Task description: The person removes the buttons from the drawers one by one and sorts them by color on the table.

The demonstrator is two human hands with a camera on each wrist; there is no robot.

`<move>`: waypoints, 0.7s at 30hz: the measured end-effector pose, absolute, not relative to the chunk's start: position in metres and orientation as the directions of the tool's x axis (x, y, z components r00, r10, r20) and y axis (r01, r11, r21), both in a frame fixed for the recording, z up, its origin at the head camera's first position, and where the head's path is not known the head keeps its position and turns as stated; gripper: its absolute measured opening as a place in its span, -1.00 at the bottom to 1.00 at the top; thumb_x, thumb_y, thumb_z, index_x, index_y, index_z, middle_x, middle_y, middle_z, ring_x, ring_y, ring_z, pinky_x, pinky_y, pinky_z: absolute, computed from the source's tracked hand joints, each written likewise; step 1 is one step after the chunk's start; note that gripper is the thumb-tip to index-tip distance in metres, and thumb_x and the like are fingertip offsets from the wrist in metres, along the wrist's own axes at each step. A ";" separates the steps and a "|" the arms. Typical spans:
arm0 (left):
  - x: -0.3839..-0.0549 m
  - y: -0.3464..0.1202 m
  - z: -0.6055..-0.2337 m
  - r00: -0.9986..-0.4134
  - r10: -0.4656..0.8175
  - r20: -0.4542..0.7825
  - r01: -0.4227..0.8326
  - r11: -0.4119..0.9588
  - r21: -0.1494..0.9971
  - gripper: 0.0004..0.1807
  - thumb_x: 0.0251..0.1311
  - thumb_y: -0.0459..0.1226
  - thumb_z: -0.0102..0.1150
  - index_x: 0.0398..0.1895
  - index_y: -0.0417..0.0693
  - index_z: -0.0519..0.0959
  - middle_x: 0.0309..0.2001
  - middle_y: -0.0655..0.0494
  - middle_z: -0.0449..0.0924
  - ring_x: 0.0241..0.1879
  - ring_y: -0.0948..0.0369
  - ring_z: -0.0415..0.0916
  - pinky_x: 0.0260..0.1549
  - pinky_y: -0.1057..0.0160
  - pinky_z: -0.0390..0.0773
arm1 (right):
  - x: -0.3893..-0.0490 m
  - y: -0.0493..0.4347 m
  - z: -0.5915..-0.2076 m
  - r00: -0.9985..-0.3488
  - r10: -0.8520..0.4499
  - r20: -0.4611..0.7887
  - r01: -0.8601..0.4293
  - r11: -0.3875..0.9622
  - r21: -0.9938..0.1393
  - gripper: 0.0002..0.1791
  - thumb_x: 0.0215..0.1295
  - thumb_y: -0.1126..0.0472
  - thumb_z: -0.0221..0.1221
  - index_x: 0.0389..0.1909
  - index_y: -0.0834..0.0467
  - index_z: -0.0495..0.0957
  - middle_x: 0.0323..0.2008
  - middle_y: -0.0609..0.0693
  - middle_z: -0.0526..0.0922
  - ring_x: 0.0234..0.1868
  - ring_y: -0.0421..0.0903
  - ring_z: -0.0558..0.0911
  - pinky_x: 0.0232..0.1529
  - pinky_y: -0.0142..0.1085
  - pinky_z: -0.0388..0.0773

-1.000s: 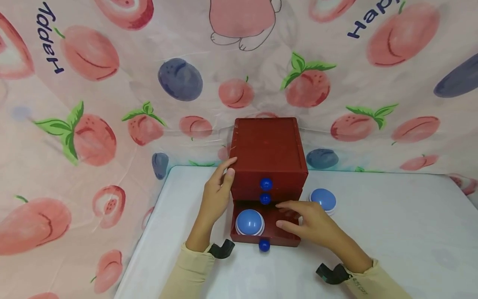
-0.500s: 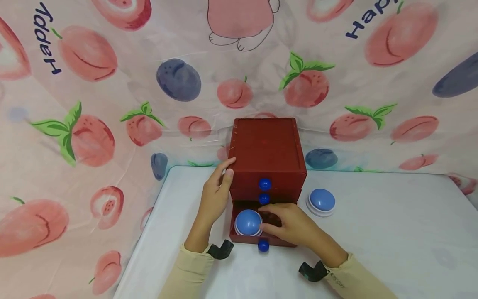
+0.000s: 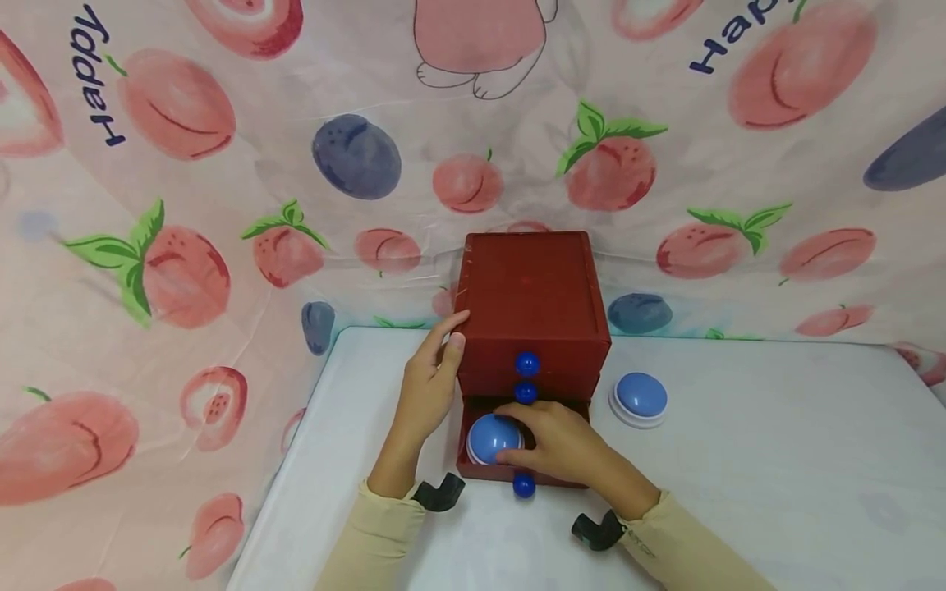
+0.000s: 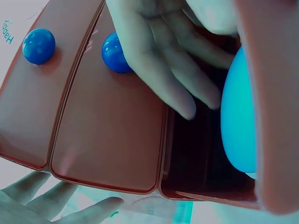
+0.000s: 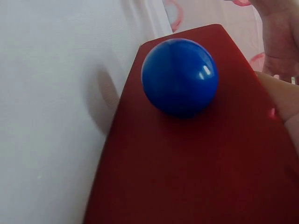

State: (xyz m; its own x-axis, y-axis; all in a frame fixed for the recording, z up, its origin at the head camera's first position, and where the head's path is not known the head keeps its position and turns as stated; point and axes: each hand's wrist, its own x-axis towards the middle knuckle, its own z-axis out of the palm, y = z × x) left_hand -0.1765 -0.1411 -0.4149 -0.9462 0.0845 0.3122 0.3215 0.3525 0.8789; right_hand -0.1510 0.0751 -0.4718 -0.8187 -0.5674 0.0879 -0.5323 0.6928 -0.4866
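Observation:
A blue domed button (image 3: 491, 439) with a white rim sits at the left of the pulled-out bottom drawer (image 3: 480, 472) of a dark red chest (image 3: 526, 287). My right hand (image 3: 557, 443) reaches into that drawer, thumb at the dome's front and fingertips at its back edge. In the left wrist view its fingers (image 4: 187, 88) hang fairly straight beside the dome (image 4: 239, 121), with a dark gap showing between. My left hand (image 3: 429, 382) rests against the chest's left side, fingers extended; in the left wrist view they lie along the chest's side.
A second blue button (image 3: 640, 396) on a white base stands on the white table (image 3: 769, 460) right of the chest. Each drawer front has a blue ball knob; the lowest knob (image 3: 524, 485) juts toward me. A fruit-printed cloth (image 3: 369, 82) hangs behind.
My right hand has moved left across the open drawer to the blue button in it, uncovering the second button's left edge. My left hand has stayed at the chest's side.

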 end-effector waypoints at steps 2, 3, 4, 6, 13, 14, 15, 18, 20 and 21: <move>-0.177 -0.141 -0.415 -0.946 0.086 0.313 0.323 0.351 0.879 -0.58 0.58 0.05 -0.12 0.43 0.45 0.40 0.47 0.27 0.36 0.35 0.05 0.50 0.31 -0.12 0.48 | -0.153 0.072 -0.473 -0.820 -0.568 0.071 -0.526 0.699 -0.484 -0.31 0.12 -0.25 0.44 0.26 -0.09 0.57 0.00 -0.04 0.75 -0.02 -0.08 0.73 0.01 -0.08 0.72; -0.177 -0.141 -0.415 -0.945 0.086 0.314 0.324 0.349 0.879 -0.58 0.58 0.05 -0.12 0.43 0.45 0.40 0.47 0.26 0.36 0.35 0.04 0.50 0.31 -0.12 0.48 | -0.154 0.071 -0.474 -0.819 -0.569 0.065 -0.525 0.700 -0.484 -0.30 0.11 -0.24 0.46 0.26 -0.09 0.57 0.01 -0.04 0.75 -0.01 -0.07 0.73 0.01 -0.06 0.72; -0.177 -0.141 -0.416 -0.945 0.087 0.317 0.327 0.346 0.879 -0.58 0.58 0.05 -0.12 0.43 0.45 0.40 0.47 0.26 0.36 0.34 0.04 0.50 0.31 -0.12 0.49 | -0.156 0.069 -0.474 -0.817 -0.573 0.062 -0.527 0.699 -0.483 -0.29 0.09 -0.22 0.47 0.27 -0.09 0.56 0.03 -0.04 0.74 0.00 -0.05 0.74 0.01 -0.04 0.72; -0.177 -0.141 -0.416 -0.944 0.085 0.319 0.329 0.345 0.879 -0.58 0.58 0.05 -0.12 0.43 0.45 0.40 0.46 0.27 0.36 0.34 0.05 0.50 0.31 -0.11 0.49 | -0.158 0.067 -0.475 -0.814 -0.579 0.053 -0.525 0.694 -0.493 -0.28 0.07 -0.16 0.51 0.27 -0.08 0.56 0.06 -0.03 0.73 0.03 -0.01 0.74 0.02 0.01 0.71; -0.177 -0.141 -0.416 -0.942 0.085 0.325 0.334 0.344 0.878 -0.57 0.58 0.05 -0.11 0.43 0.44 0.40 0.47 0.25 0.37 0.35 0.04 0.50 0.30 -0.11 0.49 | -0.163 0.063 -0.479 -0.809 -0.588 -0.005 -0.496 0.688 -0.530 -0.25 0.04 0.01 0.56 0.30 -0.09 0.53 0.15 0.02 0.68 0.12 0.11 0.70 0.08 0.14 0.66; -0.177 -0.141 -0.416 -0.941 0.085 0.326 0.335 0.343 0.878 -0.57 0.58 0.04 -0.11 0.43 0.43 0.40 0.46 0.24 0.37 0.35 0.04 0.50 0.31 -0.12 0.49 | -0.164 0.062 -0.480 -0.808 -0.589 -0.009 -0.495 0.687 -0.532 -0.25 0.04 0.02 0.56 0.30 -0.09 0.53 0.16 0.02 0.68 0.12 0.12 0.70 0.09 0.15 0.65; -0.176 -0.141 -0.416 -0.942 0.084 0.324 0.333 0.344 0.878 -0.57 0.58 0.05 -0.11 0.43 0.44 0.40 0.46 0.26 0.37 0.35 0.05 0.50 0.31 -0.11 0.49 | -0.164 0.062 -0.480 -0.807 -0.590 -0.012 -0.495 0.687 -0.533 -0.25 0.03 0.03 0.57 0.30 -0.09 0.53 0.17 0.02 0.67 0.13 0.13 0.70 0.10 0.16 0.65; -0.176 -0.141 -0.416 -0.942 0.084 0.324 0.333 0.346 0.877 -0.57 0.58 0.05 -0.11 0.43 0.45 0.40 0.46 0.27 0.36 0.36 0.06 0.49 0.32 -0.11 0.48 | -0.165 0.062 -0.481 -0.804 -0.594 -0.022 -0.493 0.686 -0.535 -0.24 0.02 0.06 0.57 0.30 -0.08 0.52 0.18 0.03 0.67 0.13 0.14 0.69 0.10 0.17 0.64; -0.176 -0.141 -0.416 -0.942 0.085 0.324 0.333 0.348 0.876 -0.57 0.58 0.05 -0.12 0.43 0.44 0.40 0.47 0.27 0.36 0.36 0.06 0.49 0.32 -0.11 0.48 | -0.165 0.063 -0.481 -0.803 -0.596 -0.029 -0.489 0.685 -0.540 -0.24 0.02 0.07 0.57 0.30 -0.08 0.53 0.17 0.04 0.67 0.13 0.15 0.69 0.10 0.19 0.64; -0.176 -0.141 -0.416 -0.943 0.084 0.322 0.331 0.349 0.877 -0.57 0.58 0.06 -0.11 0.43 0.45 0.40 0.47 0.27 0.36 0.36 0.06 0.49 0.32 -0.11 0.48 | -0.165 0.063 -0.481 -0.802 -0.597 -0.032 -0.488 0.685 -0.541 -0.24 0.02 0.07 0.57 0.30 -0.08 0.53 0.17 0.04 0.67 0.13 0.15 0.69 0.09 0.19 0.64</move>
State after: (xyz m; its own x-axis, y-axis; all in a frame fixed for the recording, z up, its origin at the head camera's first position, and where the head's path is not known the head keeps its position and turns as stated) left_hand -0.1763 -0.1413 -0.4158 -0.9429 0.0835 0.3224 0.3307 0.3493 0.8767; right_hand -0.1651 0.0626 -0.4810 -0.8018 -0.5968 -0.0321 -0.4879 0.6848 -0.5413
